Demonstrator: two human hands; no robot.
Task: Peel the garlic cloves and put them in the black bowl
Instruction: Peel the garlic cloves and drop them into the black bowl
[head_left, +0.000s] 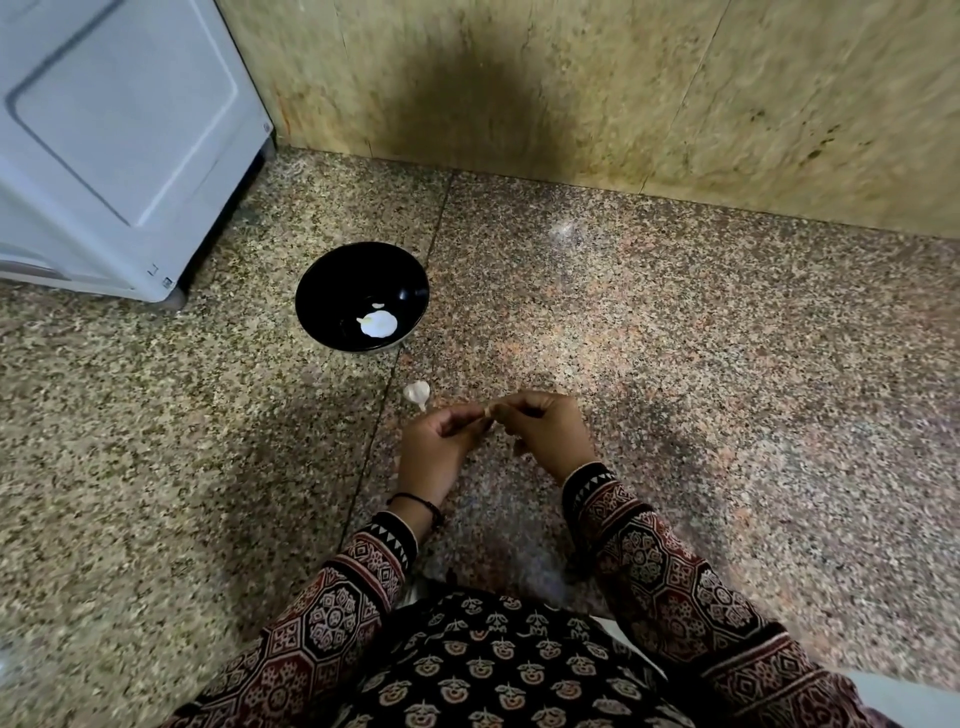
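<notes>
A black bowl (332, 291) stands on the speckled floor, left of centre, with white garlic pieces (378, 323) at its bottom. An unpeeled white garlic piece (417, 392) lies on the floor between the bowl and my hands. My left hand (439, 447) and my right hand (545, 423) meet just below it. Both pinch a small garlic clove (489, 410) between their fingertips. Most of the clove is hidden by the fingers.
A white appliance (119, 140) stands at the back left, close to the bowl. A stone wall (623, 93) runs along the back. My patterned sleeves and lap fill the bottom of the view.
</notes>
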